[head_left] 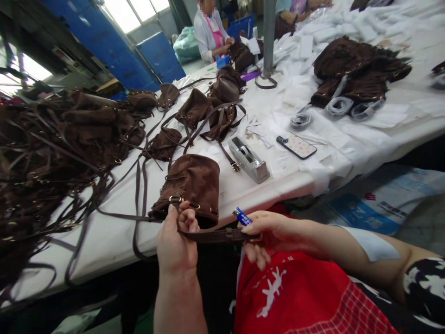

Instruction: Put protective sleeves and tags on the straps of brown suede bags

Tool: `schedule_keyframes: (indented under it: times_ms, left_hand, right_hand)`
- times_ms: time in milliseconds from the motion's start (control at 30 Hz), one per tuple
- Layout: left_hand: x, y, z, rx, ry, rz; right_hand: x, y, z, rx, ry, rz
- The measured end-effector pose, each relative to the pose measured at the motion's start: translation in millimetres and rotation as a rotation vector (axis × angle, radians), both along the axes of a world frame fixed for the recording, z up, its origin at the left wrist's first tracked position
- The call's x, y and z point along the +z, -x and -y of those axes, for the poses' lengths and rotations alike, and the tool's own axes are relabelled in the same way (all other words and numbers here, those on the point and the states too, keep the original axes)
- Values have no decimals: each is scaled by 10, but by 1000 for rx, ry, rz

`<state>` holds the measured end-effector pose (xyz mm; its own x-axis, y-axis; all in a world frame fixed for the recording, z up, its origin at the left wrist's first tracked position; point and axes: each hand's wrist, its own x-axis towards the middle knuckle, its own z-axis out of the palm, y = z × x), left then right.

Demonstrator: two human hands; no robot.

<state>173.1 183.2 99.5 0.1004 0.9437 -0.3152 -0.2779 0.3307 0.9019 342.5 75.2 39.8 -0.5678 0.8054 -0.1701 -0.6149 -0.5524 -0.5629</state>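
Note:
A brown suede bag (194,183) lies on its side at the near edge of the white-covered table. My left hand (179,232) is closed on the bag's brown strap (208,235), right by a gold ring at the bag's opening. The strap stretches across to my right hand (260,234), which pinches its buckle end. Between that hand's thumb and fingers a blue lighter (242,216) also sticks out, its metal top pointing up and left.
Brown bags and tangled straps (93,130) heap up at the left. A grey tape dispenser (248,160) and a phone (297,144) lie beyond my right hand. A metal post (269,37) rises from the table (288,183). A person (212,35) works across it.

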Motion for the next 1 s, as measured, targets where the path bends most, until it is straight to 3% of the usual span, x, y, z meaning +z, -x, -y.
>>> schedule_keyframes:
  times_ms: [233, 433, 567, 800, 900, 1000]
  left_hand:
    - [-65, 87, 0, 48, -37, -45]
    - [-67, 136, -9, 101, -34, -80]
    - [-81, 188, 7, 61, -31, -113]
    - [-151, 214, 56, -8, -38, -160]
    - [-180, 197, 76, -17, -24, -192]
    - [-219, 179, 94, -47, -34, -210]
  right_hand:
    - [-46, -8, -9, 54, 123, -19]
    - [10, -26, -9, -112, 156, -32]
    - [59, -24, 1, -270, 166, 35]
    - [82, -6, 34, -484, -2, 155]
    - [41, -5, 47, -653, -206, 294]
    - [55, -23, 77, -700, -437, 429]
